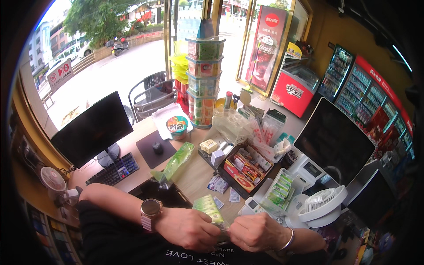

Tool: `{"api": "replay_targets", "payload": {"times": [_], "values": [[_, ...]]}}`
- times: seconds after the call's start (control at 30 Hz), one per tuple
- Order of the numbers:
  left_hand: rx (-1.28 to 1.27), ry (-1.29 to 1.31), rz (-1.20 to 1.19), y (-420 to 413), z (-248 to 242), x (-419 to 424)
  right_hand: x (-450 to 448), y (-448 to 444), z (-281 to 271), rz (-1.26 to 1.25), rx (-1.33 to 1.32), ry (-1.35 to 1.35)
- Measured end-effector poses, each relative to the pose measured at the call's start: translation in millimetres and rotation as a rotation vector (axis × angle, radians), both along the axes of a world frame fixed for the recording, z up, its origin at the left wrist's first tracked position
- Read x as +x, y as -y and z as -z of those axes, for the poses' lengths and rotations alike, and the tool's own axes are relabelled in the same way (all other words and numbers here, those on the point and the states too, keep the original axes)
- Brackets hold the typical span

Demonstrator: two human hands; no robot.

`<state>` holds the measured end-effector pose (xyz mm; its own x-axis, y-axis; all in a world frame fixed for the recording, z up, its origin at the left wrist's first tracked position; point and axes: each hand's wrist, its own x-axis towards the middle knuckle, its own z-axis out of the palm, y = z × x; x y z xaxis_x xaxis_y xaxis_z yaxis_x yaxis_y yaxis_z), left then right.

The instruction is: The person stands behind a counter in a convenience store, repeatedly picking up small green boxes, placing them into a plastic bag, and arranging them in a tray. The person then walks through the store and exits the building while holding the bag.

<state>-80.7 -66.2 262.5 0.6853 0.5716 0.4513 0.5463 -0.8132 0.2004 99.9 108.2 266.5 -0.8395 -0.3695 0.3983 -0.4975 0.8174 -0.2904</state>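
Observation:
In front of my body, both hands grip the near end of a clear-wrapped bundle of small green packets [206, 204]. My left hand [188, 228], with a watch on its wrist, has its fingers curled around the bundle's left corner. Close beside it, my right hand [260, 232] pinches the clear film at the right; a bangle circles that wrist. The fingertips and the bundle's lower part are partly hidden. To the right, a clear plastic bin [277, 191] holds several similar green packets. A longer green plastic-wrapped package [177, 162] lies across the counter edge beyond my left hand.
A small box of packaged goods [248, 167] and loose sachets [218, 184] lie beyond the bundle. A white fan [324, 203] and a monitor [334, 140] stand right. Left are a keyboard [114, 169], a mouse [157, 147] and another monitor [94, 129]. An instant noodle tub [177, 127] sits farther back.

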Motion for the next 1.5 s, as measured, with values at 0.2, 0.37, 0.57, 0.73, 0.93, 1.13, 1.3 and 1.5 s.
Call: {"api": "replay_targets", "payload": {"times": [0.2, 0.37, 0.57, 0.73, 0.93, 1.13, 1.3, 1.5], "values": [[0.101, 0.042, 0.08, -4.9, 12.9, 3.0, 21.9, 6.1, 12.8, 0.136, -0.341, 0.135], [0.135, 0.131, 0.06, -16.1, 28.4, 1.4, 38.7, 7.3, 24.9, 0.296, -0.718, 0.406], [-0.197, 0.261, -0.225, -22.2, 10.6, 8.0, 21.3, 3.1, 25.5, 0.213, -0.322, 0.057], [-0.029, 0.142, -0.428, -29.5, -8.1, 10.7, 15.4, 7.0, 17.2, 0.134, -0.235, 0.032], [-0.184, -0.176, -0.393, -29.0, -0.4, 11.5, 17.8, 0.4, 14.6, 0.088, -0.116, 0.095], [-0.371, 0.177, -0.1, -30.6, 15.6, 0.2, 26.8, 0.1, 11.0, 0.053, -0.288, 0.119], [-0.667, 0.592, 0.115, -24.5, 33.9, -2.0, 33.1, 5.2, 17.0, 0.029, -0.524, 0.015], [-1.05, 1.392, 0.071, 2.3, 58.2, -7.3, 54.2, -2.4, 27.1, 0.32, -0.809, 0.069]]}}
